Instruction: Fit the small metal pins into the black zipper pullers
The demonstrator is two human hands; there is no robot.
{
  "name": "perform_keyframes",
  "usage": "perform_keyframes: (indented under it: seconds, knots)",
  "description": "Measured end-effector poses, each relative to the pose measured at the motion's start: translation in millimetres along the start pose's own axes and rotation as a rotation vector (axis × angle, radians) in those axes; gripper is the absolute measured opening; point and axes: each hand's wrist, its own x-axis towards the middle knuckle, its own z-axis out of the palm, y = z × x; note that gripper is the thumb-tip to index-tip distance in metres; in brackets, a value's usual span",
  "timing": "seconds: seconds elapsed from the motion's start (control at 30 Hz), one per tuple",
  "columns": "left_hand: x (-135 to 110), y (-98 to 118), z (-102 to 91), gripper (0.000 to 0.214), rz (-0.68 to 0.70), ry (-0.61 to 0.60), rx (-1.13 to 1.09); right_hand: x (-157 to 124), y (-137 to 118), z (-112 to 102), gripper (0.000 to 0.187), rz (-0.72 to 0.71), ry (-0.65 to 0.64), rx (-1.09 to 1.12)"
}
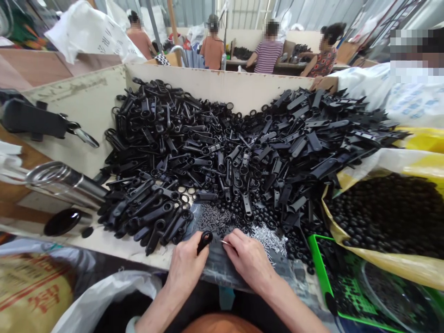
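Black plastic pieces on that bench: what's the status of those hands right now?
Left hand: one black plastic pull tab. Right hand: small metal pin, tip near the tab. Loose pins beside them, big black heap ahead.

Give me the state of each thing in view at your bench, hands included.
Left hand: shut on a black plastic pull
Right hand: pinching a small metal pin
Black plastic pulls: heaped loose against the bin wall
Silver pins: loose pile
Round black beads: heaped in an open yellow sack
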Motion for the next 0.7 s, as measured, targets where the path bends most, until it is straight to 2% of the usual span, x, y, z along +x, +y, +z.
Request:
perform_keyframes:
  seconds: [0.17, 0.27, 0.43, 0.5, 0.6, 0.63, 0.7]
  knots:
    - [1, 4, 0.8, 0.011, 0.005, 0.005, -0.025, 9, -3, -8, 0.011, 0.000, -0.020, 0.010]
    - [2, 9, 4.1, 0.016, 0.013, 0.000, -0.017, 13, -5, -5, 0.013, 0.003, -0.027, 0.042]
    - [5, 14, 6.3, 0.016, 0.043, -0.025, -0.037, 5, 2, -8, 0.017, 0.032, -0.006, 0.167]
    - [6, 14, 5.7, 0.018, 0.055, -0.027, -0.082, -2, 6, -11, 0.016, 0.119, 0.032, 0.402]
    - [3, 16, 4.4, 0.016, 0.073, -0.012, -0.179, -10, 5, -11, 0.026, 0.412, 0.108, 1.094]
    - [2, 18, 4.1, 0.014, 0.037, -0.006, -0.279, -10, 2, -10, 0.032, 0.502, 0.129, 1.317]
    - [-2, 24, 3.7, 0.019, -0.142, -0.041, -0.657, -10, -6, -6, 0.042, 0.610, 0.151, 1.621]
